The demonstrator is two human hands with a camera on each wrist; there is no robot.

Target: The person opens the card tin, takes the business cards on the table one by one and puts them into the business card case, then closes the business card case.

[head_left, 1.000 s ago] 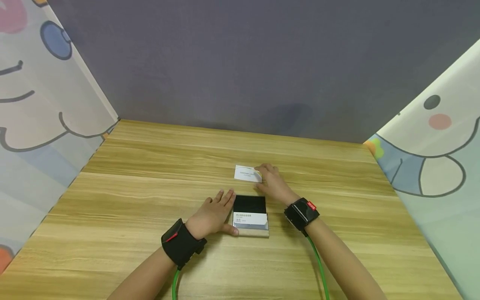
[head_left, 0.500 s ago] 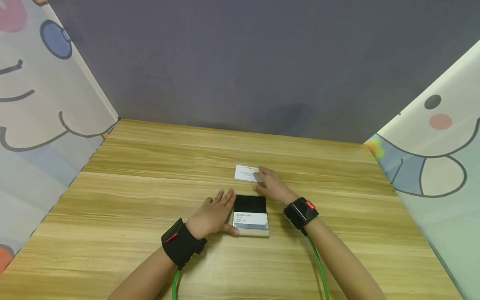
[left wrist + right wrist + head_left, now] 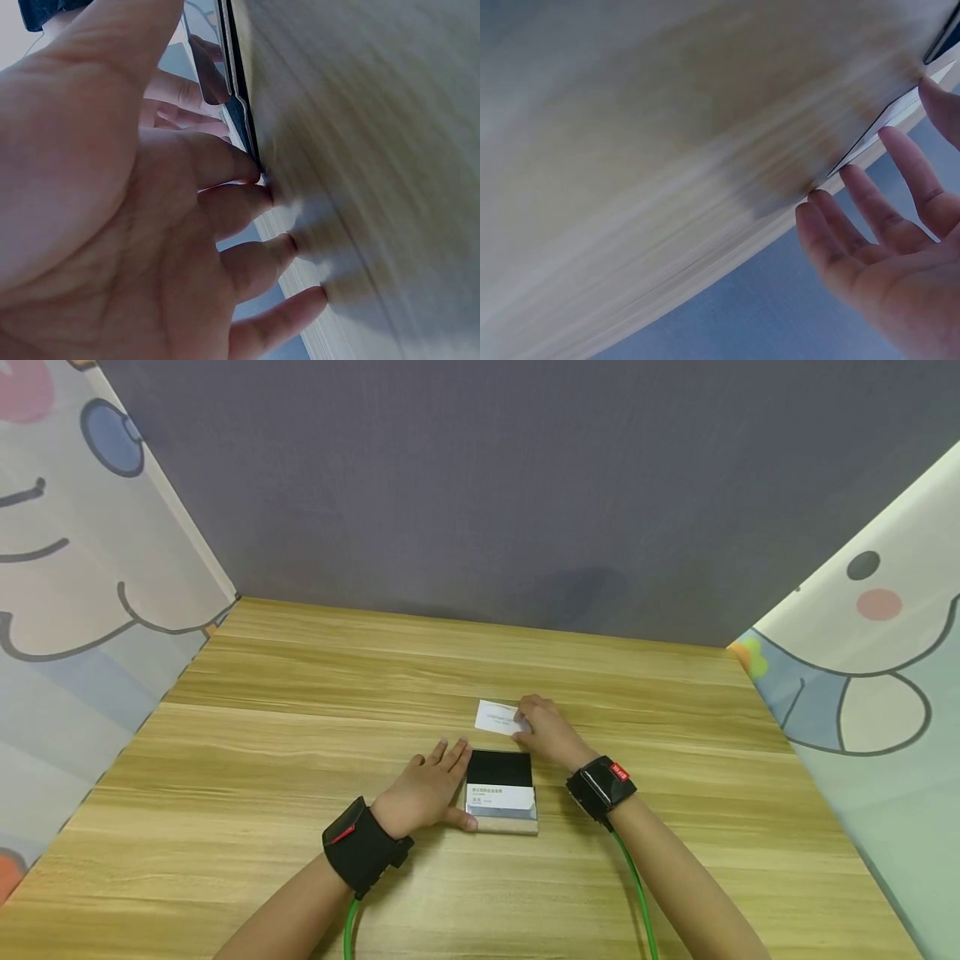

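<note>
A white business card point(image 3: 495, 717) lies toward the back of the table. My right hand point(image 3: 550, 731) is at its right end, with fingertips on the card and thumb beside its near edge. In the right wrist view the fingers are spread and slightly bent over the card point(image 3: 864, 145). Nearer to me is a card holder with a black back panel point(image 3: 498, 767), a pale front strip, and a printed card point(image 3: 510, 797) on it. My left hand point(image 3: 423, 793) lies along the holder's left side, fingers extended and thumb by its front corner; its fingertips touch the tabletop.
The wood-grain table point(image 3: 300, 718) extends around both hands. A grey panel point(image 3: 480, 493) rises at the back, and cartoon-printed panels stand on both sides. Green cables point(image 3: 643, 902) trail from the black wrist straps point(image 3: 602, 787).
The white card has slid slightly right and toward me under my right fingers, turning a little. My left hand and the card holder have stayed where they were.
</note>
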